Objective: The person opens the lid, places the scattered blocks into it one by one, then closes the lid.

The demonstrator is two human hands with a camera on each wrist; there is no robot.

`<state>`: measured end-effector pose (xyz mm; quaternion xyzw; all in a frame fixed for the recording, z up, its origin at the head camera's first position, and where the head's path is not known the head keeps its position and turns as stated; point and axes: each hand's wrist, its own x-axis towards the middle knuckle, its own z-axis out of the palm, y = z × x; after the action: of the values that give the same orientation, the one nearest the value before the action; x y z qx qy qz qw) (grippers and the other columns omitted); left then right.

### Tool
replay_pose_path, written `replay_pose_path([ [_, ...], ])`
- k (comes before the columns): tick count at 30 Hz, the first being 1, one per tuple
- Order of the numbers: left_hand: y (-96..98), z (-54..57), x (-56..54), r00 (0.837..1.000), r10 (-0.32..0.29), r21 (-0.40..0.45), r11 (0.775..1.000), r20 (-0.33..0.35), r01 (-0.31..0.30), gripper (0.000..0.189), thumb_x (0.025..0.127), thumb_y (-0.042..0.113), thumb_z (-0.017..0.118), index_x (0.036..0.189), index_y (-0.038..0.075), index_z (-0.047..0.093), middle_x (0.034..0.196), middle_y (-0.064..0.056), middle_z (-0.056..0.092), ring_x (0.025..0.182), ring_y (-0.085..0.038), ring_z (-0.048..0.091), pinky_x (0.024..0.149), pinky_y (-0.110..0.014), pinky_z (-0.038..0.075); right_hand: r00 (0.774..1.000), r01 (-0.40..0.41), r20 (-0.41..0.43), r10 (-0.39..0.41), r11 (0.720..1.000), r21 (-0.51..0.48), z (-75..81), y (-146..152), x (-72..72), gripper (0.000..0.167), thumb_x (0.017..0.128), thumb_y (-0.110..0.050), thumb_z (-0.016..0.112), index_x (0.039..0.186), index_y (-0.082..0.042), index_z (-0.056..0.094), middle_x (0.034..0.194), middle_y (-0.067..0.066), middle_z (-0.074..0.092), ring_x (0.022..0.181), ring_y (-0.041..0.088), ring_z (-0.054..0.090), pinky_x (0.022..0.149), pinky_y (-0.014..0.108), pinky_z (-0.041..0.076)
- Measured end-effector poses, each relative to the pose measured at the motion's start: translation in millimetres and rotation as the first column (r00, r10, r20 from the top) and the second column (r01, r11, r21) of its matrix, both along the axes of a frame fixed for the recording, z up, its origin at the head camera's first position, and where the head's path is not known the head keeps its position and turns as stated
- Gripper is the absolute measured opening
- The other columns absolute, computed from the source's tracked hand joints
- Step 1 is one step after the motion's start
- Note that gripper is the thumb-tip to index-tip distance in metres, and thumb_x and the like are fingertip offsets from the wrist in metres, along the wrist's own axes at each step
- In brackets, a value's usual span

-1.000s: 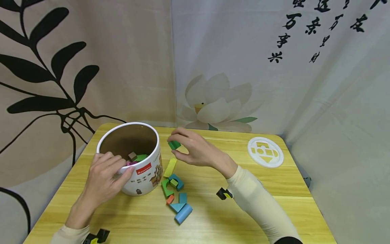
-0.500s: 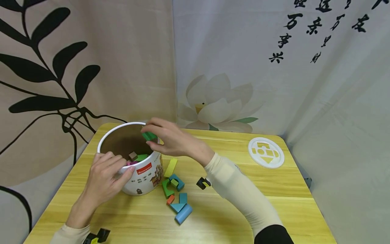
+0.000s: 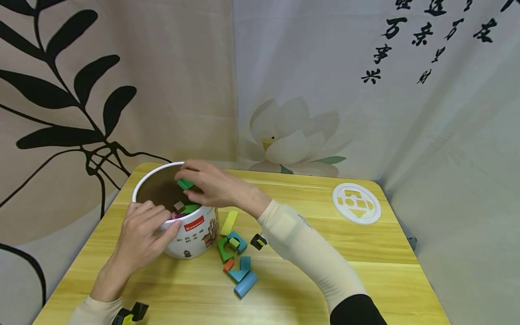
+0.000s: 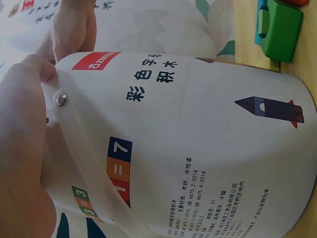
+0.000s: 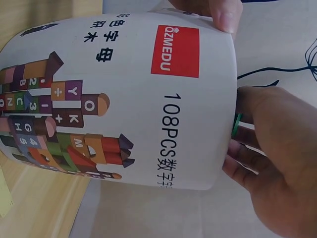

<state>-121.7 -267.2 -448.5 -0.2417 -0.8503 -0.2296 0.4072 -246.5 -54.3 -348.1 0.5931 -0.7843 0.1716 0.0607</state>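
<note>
A white printed bucket (image 3: 188,241) stands at the left of the table, with several colored blocks lying inside. My left hand (image 3: 142,237) grips its near rim, thumb outside and fingers over the edge. In the left wrist view that hand (image 4: 22,134) lies along the rim. My right hand (image 3: 215,185) pinches a green block (image 3: 185,183) over the bucket's opening, above the blocks inside. From the right wrist view only a green sliver of this block (image 5: 237,125) shows between the rim and the fingers.
Right of the bucket lie a yellow block (image 3: 229,222), a green arch block (image 3: 224,251), a blue arch block (image 3: 239,242), an orange block (image 3: 229,265) and a blue cylinder (image 3: 245,284). A white cutout disc (image 3: 356,203) rests at the table's back right. Curtains hang behind.
My right hand has carried the green block leftward from beside the bucket to over its opening. My left hand has kept its grip on the rim.
</note>
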Motion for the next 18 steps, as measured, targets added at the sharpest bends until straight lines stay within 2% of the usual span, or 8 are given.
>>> replay_pose_path([
  [4,0.6,0.0,0.2,1.0,-0.001,0.0,1.0,0.002,0.001,0.056,0.114,0.055,0.052,0.072,0.019,0.061,0.067,0.007,0.062,0.071,-0.012,0.043,0.084,-0.032,0.027,1.0,-0.007,-0.022,0.007,1.0,0.008,-1.5,-2.8,1.0,0.036,0.109,-0.015,0.072,0.144,-0.006,0.071,0.14,0.007,0.07,0.122,0.016,0.066,0.107,0.021,0.053],
  [8,0.8,-0.2,0.0,1.0,-0.004,0.002,1.0,0.004,0.004,0.056,0.114,0.056,0.052,0.072,0.02,0.06,0.067,0.007,0.06,0.071,-0.012,0.042,0.084,-0.032,0.027,0.999,-0.002,-0.053,0.003,1.0,0.019,-2.5,-4.7,2.9,0.04,0.11,-0.02,0.073,0.147,-0.006,0.069,0.147,0.008,0.07,0.133,0.019,0.067,0.117,0.024,0.053],
  [12,1.0,-0.2,-0.2,1.0,-0.005,0.0,1.0,0.003,0.005,0.056,0.114,0.056,0.052,0.072,0.02,0.059,0.066,0.008,0.059,0.071,-0.012,0.042,0.083,-0.032,0.026,0.997,0.011,-0.075,-0.009,1.0,0.026,-3.6,-4.8,4.4,0.045,0.112,-0.028,0.073,0.151,-0.007,0.066,0.156,0.009,0.067,0.147,0.022,0.064,0.128,0.03,0.047],
  [18,1.3,0.1,0.0,1.0,-0.003,-0.005,1.0,0.002,0.003,0.056,0.114,0.055,0.052,0.072,0.02,0.06,0.067,0.006,0.061,0.072,-0.013,0.043,0.084,-0.032,0.027,0.994,0.029,-0.102,-0.026,0.999,0.027,-6.8,-1.9,4.5,0.055,0.113,-0.041,0.069,0.157,-0.009,0.062,0.165,0.011,0.062,0.157,0.026,0.057,0.136,0.036,0.039],
])
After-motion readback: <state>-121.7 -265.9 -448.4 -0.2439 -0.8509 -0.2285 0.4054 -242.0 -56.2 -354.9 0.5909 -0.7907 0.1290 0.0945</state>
